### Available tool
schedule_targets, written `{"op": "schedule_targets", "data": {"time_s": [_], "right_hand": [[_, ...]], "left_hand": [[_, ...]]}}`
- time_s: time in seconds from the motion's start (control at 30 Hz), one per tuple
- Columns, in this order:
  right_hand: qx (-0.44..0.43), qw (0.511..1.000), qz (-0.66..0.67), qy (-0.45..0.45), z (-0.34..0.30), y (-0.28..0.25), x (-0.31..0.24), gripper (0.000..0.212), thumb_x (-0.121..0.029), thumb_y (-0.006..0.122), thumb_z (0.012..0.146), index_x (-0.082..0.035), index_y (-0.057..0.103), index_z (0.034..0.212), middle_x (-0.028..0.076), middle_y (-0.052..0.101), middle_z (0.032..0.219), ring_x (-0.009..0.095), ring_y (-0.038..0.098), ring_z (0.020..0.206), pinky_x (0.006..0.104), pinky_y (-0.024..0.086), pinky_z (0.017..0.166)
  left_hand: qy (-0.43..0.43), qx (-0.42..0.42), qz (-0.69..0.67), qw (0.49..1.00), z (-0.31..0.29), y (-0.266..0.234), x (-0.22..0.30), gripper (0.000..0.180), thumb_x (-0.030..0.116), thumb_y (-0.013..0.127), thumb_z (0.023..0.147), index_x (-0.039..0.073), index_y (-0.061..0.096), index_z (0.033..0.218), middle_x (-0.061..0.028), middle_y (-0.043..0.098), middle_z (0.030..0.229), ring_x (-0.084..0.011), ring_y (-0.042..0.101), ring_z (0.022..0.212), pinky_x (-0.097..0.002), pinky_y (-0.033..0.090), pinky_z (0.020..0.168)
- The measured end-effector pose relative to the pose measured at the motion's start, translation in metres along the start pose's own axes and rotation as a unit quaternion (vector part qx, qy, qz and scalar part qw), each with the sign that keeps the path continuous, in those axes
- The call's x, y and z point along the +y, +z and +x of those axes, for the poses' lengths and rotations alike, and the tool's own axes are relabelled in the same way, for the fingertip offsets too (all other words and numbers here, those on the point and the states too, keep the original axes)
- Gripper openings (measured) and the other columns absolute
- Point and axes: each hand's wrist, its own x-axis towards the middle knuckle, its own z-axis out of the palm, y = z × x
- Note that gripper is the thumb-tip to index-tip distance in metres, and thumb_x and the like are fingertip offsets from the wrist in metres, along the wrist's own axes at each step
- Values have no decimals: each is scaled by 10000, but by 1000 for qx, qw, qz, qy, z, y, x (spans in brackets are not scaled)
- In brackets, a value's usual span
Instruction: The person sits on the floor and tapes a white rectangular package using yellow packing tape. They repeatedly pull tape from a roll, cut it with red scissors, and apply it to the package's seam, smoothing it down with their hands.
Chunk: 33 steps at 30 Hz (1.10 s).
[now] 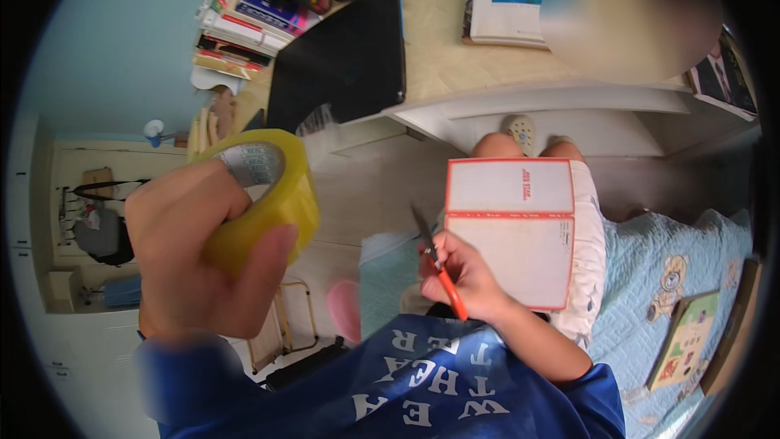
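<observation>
My left hand (191, 252), raised close at the left, grips a thick roll of yellowish packing tape (302, 195), with fingers hooked through its cardboard core. A clear crumpled strip (317, 119) shows just above the roll; I cannot tell whether it is the tape's loose end. My right hand (467, 272) is closed around scissors (445, 283) with orange-red handles, their dark, blurred blades pointing up and away. Beside that hand, a flat white box (508, 256) with red edges lies across a lap in white shorts. The roll and the scissors are apart.
Ahead stands a pale desk (439, 65) with a black laptop (341, 57), stacked books (244, 24) and a picture book (512, 0). A blurred round patch covers the far right. On the right is a bed with a blue quilt (634, 268) and a green book (686, 341).
</observation>
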Motion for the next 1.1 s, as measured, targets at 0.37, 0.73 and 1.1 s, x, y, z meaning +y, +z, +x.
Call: {"op": "schedule_targets", "data": {"time_s": [0.37,0.73,1.1], "right_hand": [[-97,970,98,-201,53,41,-43,576,-172,837,841,-100,446,1257,23,567,1046,81,467,867,248,410,807],[123,856,78,-496,46,67,-142,447,122,704,830,9,441,1174,106,661,943,181,664,916,330,524,853],[187,820,44,-539,36,64,-135,504,139,705,812,-25,411,1187,105,656,863,157,671,814,303,525,778]], "left_hand": [[88,68,-46,993,28,-48,38,399,359,742,670,51,498,602,-51,417,549,-226,358,438,-333,254,460],[110,29,-41,993,41,-44,64,350,309,736,670,52,503,623,-46,415,555,-220,388,442,-324,292,457],[48,-18,-37,998,49,-36,79,248,73,734,665,34,491,639,-89,470,582,-244,423,457,-302,340,445]]}}
